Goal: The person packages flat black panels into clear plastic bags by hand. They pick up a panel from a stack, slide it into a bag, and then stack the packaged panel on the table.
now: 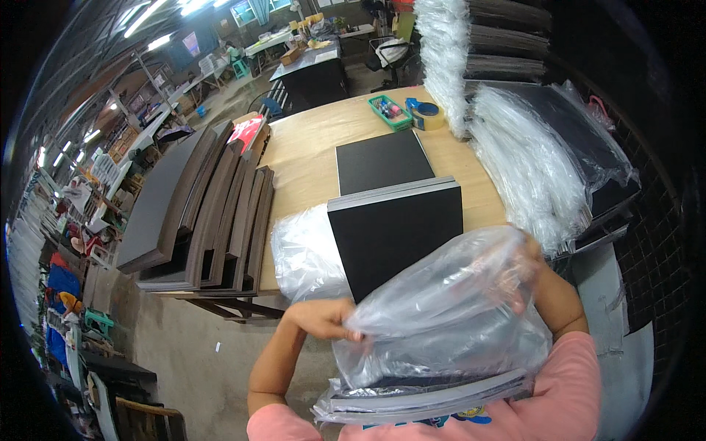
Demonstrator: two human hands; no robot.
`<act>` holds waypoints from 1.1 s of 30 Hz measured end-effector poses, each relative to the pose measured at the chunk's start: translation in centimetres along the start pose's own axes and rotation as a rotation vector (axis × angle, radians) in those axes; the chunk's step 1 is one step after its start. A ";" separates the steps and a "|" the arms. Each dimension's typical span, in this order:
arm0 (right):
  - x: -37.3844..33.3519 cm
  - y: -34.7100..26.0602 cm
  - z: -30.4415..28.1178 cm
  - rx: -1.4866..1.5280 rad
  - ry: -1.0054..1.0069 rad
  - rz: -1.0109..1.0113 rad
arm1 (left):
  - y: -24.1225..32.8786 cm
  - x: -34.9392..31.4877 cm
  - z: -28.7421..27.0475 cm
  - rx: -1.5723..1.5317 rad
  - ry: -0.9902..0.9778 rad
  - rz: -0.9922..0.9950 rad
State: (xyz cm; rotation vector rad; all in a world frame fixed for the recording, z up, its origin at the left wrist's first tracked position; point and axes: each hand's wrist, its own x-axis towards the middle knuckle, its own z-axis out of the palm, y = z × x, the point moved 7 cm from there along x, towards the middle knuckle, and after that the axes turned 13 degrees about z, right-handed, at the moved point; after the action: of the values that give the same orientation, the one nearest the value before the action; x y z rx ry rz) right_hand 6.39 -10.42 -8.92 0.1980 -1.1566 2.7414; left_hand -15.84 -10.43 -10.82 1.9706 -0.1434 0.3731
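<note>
L hand (pixel 323 320) fingers pinched, forearm bent inward; R hand (pixel 518 275) raised, curled shut - elbows out

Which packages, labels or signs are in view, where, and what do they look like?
Clear plastic bag: held open by left hand and right hand, crumpled, see-through.
Bagged dark boards: near the person's chest, flat stack in clear wrap.
White plastic bag bundle: table's near edge, left of black square panel.
Clear bag stacks: right side, shiny layers.
Red-and-white label: on a carton, far left corner.
</note>
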 end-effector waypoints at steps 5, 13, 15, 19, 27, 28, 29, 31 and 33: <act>-3.6 9.5 -4.5 -0.147 0.306 0.168 | -1.8 -4.8 -2.1 -0.992 1.491 0.206; -5.5 3.2 -1.9 -0.128 0.550 -0.516 | -3.5 -5.0 -5.1 -0.145 0.979 -0.042; -7.9 2.8 -6.1 0.000 1.145 -0.709 | -2.5 -4.6 -6.6 0.671 1.017 -0.323; -9.5 -2.2 -8.1 -0.938 1.700 -0.659 | -2.6 -0.7 -9.6 1.173 0.869 -0.655; -7.3 -4.0 -1.6 -1.303 1.855 -0.690 | 3.1 -1.6 -8.3 0.760 1.006 -0.379; -7.4 -3.5 -2.0 -1.192 1.817 -0.583 | 1.8 -2.6 -8.3 0.497 0.976 -0.428; -7.5 -3.1 -1.6 -1.081 1.774 -0.479 | 0.6 -3.5 -7.9 0.234 0.937 -0.468; -7.4 -2.2 -1.1 -0.724 1.601 -0.231 | -1.2 -4.5 -6.5 -0.169 0.897 -0.430; -7.5 -0.3 -0.7 -0.415 1.361 -0.116 | -2.4 -4.8 -4.3 -0.484 0.939 -0.485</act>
State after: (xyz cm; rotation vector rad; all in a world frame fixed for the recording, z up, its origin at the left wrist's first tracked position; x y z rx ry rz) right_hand 13.75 -10.36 -10.56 -1.3297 -1.0637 1.6888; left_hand -20.59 -5.81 -12.85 1.1441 0.7599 0.8056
